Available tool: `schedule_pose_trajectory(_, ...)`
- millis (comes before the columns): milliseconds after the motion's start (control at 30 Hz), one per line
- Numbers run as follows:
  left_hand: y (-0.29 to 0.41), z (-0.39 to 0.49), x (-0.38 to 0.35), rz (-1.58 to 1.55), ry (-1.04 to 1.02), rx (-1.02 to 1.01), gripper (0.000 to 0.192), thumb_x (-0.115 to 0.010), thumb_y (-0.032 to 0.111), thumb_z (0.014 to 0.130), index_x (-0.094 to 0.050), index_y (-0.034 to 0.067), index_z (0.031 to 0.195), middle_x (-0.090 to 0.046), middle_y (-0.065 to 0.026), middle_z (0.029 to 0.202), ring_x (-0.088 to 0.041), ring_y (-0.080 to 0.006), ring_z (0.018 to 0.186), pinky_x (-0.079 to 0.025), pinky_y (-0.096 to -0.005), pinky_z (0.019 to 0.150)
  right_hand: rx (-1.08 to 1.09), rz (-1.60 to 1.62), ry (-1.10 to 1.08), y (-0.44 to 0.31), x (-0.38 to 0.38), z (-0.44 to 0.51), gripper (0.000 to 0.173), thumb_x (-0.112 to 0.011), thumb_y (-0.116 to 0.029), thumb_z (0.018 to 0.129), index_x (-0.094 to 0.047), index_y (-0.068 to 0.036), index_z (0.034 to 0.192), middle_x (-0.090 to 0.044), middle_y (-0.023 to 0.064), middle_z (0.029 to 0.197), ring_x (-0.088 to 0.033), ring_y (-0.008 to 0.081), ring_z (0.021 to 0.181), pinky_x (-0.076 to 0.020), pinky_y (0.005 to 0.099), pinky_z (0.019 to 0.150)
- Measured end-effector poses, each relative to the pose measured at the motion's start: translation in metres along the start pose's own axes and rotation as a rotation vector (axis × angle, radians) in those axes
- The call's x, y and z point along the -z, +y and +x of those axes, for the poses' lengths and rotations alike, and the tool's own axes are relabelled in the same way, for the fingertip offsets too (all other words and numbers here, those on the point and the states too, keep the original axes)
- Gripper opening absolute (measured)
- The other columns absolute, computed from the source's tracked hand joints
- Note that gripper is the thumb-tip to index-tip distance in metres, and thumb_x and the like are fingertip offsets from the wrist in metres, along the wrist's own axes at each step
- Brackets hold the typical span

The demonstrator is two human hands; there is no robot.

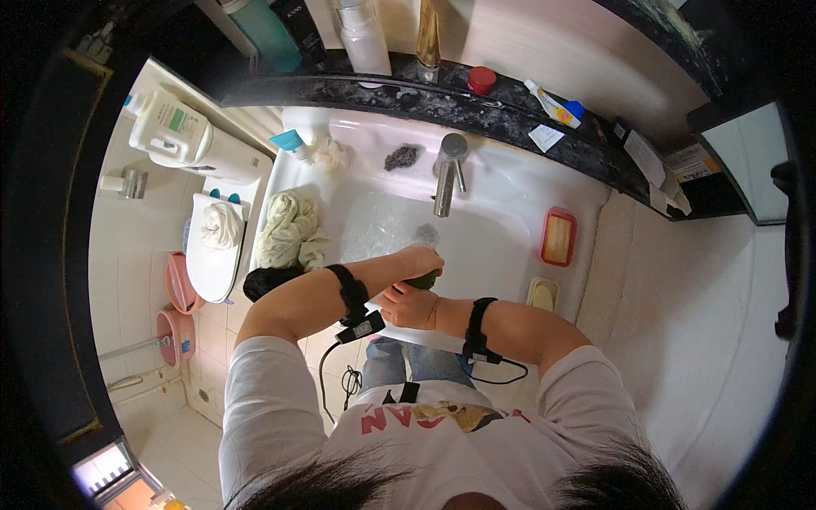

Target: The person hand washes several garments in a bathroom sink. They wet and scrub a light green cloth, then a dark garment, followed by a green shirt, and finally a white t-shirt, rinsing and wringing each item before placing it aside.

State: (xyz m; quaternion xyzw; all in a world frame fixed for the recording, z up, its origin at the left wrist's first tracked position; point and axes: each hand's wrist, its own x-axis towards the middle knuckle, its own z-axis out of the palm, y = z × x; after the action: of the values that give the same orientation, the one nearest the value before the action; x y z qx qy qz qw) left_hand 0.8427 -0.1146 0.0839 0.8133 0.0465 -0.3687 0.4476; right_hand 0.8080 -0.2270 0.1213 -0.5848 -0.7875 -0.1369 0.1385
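Both my hands are together over the front part of a white washbasin (484,255). Between them shows a small dark green thing (423,280), mostly covered by fingers, so its kind is unclear. My left hand (422,259) is closed around its upper side. Below, my right hand (409,307) grips it with bent fingers, close to the basin's front rim. A chrome faucet (446,185) stands behind the hands, its lever to the right of the spout. Shallow water with some foam (382,226) lies in the bowl.
Crumpled pale green cloth (288,229) and a black item (271,282) lie along the left rim. A pink soap dish (558,237) and a cream soap dish (543,295) sit at right. Bottles and tubes line the black shelf (408,95). A toilet lid (213,268) is at left.
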Motion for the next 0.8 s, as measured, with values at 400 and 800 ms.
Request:
schedule_pose_trajectory(400, 0.017, -0.082, 0.028, -0.945, -0.061, -0.284, 0.097, -0.057, 0.065, 0.078, -0.013, 0.014, 0.147, -0.035, -0.0142, 0.140, -0.038, -0.0269, 0.126, -0.032, -0.0385, 0.104, -1.111, 0.745, 0.559, 0.044, 0.042, -0.017, 0.024, -0.068, 0.000, 0.068, -0.059, -0.008, 0.088, -0.061, 0.0059, 0.094, -0.059, 0.0248, 0.091, -0.0458, 0.0371, 0.084)
schedule_pose_trajectory(800, -0.006, -0.208, 0.115, 0.063, 0.767, -0.057, 0.091, -0.081, 0.022, 0.053, -0.040, 0.014, 0.134, -0.057, -0.0162, 0.115, -0.056, -0.0324, 0.107, -0.045, -0.0390, 0.093, -1.046, 2.167, 0.580, 0.066, 0.053, 0.083, 0.073, -0.056, -0.017, 0.088, -0.016, -0.018, 0.148, -0.010, 0.0023, 0.155, -0.014, 0.0212, 0.140, -0.0115, 0.0491, 0.110)
